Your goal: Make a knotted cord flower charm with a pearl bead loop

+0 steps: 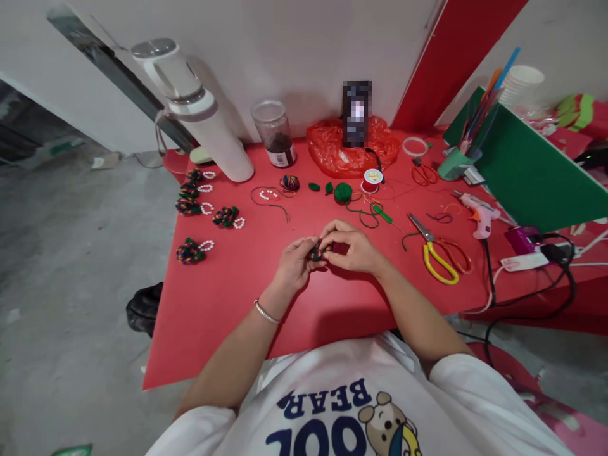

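Over the middle of the red table, my left hand (297,261) pinches a small dark multicoloured yarn piece (317,253), partly hidden by fingers. My right hand (350,247) closes on the same piece from the right, its fingertips touching those of the left. Beyond them lie a green yarn ball (342,192), a multicoloured yarn ball (289,183), two small green leaf pieces (314,187) and a green-handled crochet hook (381,213). A loose ring of white beads (268,194) sits behind my left hand. Several yarn flowers with bead loops (190,251) stand along the left side.
Yellow-and-red-handled scissors (441,263), a pink glue gun (479,212) and a purple power block (525,240) with cables occupy the right. At the back stand a white tumbler (221,142), a clear jar (275,133), a phone (356,114) on red plastic, a thread spool (372,181) and a pen cup (456,163).
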Demonstrator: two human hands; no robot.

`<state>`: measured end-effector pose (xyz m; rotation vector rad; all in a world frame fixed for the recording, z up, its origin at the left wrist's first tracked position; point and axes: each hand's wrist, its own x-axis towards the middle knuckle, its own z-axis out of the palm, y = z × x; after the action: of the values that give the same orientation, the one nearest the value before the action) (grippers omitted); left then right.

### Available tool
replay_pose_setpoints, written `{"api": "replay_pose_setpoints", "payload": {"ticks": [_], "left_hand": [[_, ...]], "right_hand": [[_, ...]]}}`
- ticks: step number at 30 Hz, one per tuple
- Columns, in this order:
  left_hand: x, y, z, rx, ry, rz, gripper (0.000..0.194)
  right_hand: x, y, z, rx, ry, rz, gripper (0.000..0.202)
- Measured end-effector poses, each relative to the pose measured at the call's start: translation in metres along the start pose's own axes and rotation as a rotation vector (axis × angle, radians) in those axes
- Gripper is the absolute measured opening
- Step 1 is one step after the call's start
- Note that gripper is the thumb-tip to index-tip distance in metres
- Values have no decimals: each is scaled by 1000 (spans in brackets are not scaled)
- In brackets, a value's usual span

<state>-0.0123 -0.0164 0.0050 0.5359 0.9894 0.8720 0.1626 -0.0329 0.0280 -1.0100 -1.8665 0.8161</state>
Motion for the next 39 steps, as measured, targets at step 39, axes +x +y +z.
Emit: {"api": "replay_pose_setpoints", "payload": {"ticks": [39], "left_hand": [[5,18,-37,992,-178,667,48]], "right_hand": [[-1,33,-13,-189,-71,87,49]]}}
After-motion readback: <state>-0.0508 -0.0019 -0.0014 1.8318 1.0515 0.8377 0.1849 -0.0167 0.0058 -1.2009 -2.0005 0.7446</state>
